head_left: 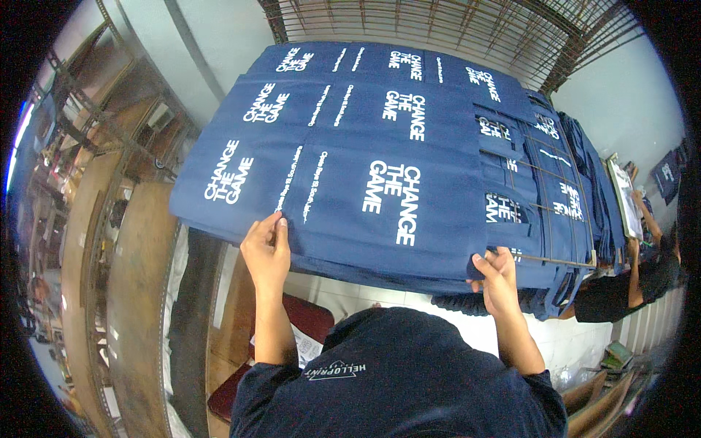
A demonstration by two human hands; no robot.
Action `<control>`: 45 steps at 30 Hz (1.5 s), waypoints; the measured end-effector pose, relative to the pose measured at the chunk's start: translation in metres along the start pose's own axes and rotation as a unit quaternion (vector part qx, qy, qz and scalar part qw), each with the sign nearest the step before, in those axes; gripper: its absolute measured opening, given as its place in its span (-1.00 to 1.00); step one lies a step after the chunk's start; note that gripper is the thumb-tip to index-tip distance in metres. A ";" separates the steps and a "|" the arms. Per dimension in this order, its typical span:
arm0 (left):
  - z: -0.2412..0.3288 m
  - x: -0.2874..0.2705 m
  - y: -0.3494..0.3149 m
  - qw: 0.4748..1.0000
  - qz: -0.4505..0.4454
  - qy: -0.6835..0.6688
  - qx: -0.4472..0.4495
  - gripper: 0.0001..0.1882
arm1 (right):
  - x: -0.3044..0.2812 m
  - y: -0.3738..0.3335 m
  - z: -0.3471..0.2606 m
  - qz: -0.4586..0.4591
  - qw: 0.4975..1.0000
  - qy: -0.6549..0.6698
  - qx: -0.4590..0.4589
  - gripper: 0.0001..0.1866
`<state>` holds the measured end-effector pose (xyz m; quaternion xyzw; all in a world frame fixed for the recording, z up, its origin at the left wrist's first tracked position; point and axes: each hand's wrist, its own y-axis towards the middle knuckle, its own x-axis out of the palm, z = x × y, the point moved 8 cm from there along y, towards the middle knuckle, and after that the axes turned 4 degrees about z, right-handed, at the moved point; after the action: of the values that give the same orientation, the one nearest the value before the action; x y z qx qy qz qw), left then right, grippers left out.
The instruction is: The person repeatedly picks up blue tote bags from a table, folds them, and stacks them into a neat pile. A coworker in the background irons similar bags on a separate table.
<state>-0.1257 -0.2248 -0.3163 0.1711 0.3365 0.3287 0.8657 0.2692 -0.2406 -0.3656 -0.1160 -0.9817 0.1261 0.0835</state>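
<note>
A wide navy fabric panel (336, 233) with white lettering lies on a stack of similar printed panels in front of me. My left hand (266, 248) is at its near edge, left of the middle, thumb and fingers pinched on the cloth. At the near right corner, my right hand (498, 277) grips the same panel between thumb and bent fingers. The cloth between my hands lies mostly flat, its near edge hanging over the side of the stack. What supports the stack is hidden beneath it.
Cut navy pieces (504, 175) and a thin metal wire frame (591, 226) lie to the right. Beyond them a co-worker (621, 288) handles a white board (626, 197). Rusty wire mesh (438, 25) spans the far side. Long wooden boards (146, 292) stand left; a dark red seat (310, 317) is below.
</note>
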 end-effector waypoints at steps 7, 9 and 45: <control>0.003 -0.002 -0.002 0.999 0.010 0.035 0.002 -0.76 | -0.012 -0.009 -0.003 0.026 0.999 0.030 -0.019 -0.59; 0.003 -0.006 -0.004 0.998 0.029 0.048 0.002 -0.71 | -0.023 -0.022 -0.002 0.064 0.996 0.047 -0.031 -0.55; -0.203 0.220 -0.473 0.773 -0.586 0.065 -0.235 -0.54 | -0.528 -0.043 0.279 0.139 0.840 -0.489 0.191 -0.57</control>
<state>0.0710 -0.4021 -0.8099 -0.2897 0.3391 -0.1636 0.8799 0.7128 -0.4759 -0.6911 -0.1566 -0.8250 0.3616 -0.4050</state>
